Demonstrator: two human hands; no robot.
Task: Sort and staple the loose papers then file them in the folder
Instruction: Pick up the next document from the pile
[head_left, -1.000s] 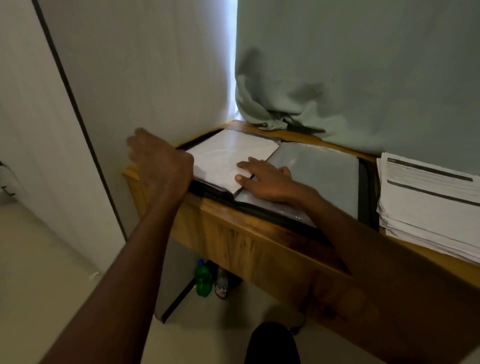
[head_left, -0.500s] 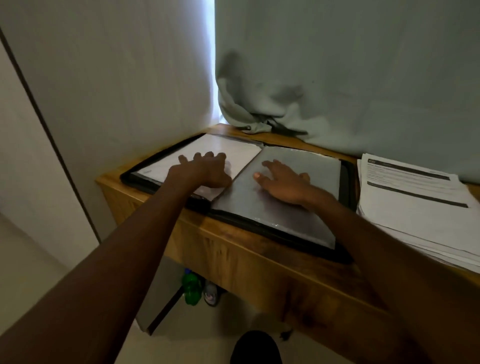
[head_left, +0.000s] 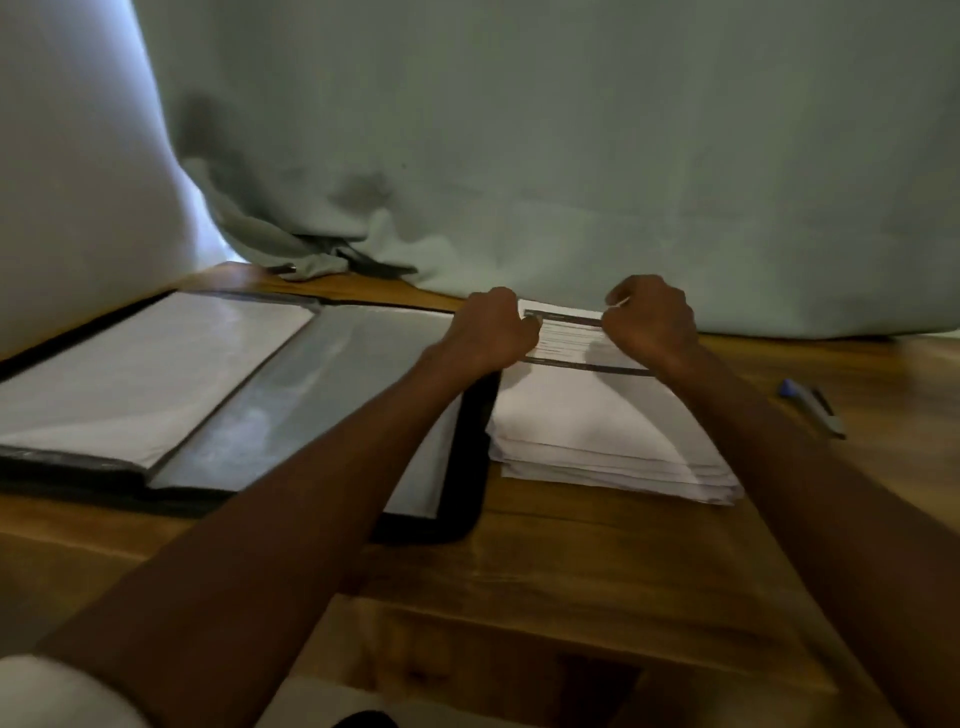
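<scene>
A black folder (head_left: 470, 499) lies open on the wooden desk (head_left: 571, 561), with white paper in its left sleeve and a grey plastic sleeve on its right side. To its right sits a stack of printed papers (head_left: 587, 415). My left hand (head_left: 491, 332) curls its fingers on the far left corner of the stack's top sheet. My right hand (head_left: 652, 319) pinches the top sheet's far right edge. Both forearms reach across the desk.
A blue and grey pen (head_left: 813, 408) lies on the desk right of the stack. A pale curtain (head_left: 519, 156) hangs right behind the desk, bunched at the back left corner. The desk's front edge is near me.
Both hands left the open folder and moved right to the far edge of the paper stack, where their fingers curled on the top sheet. The view swung right.
</scene>
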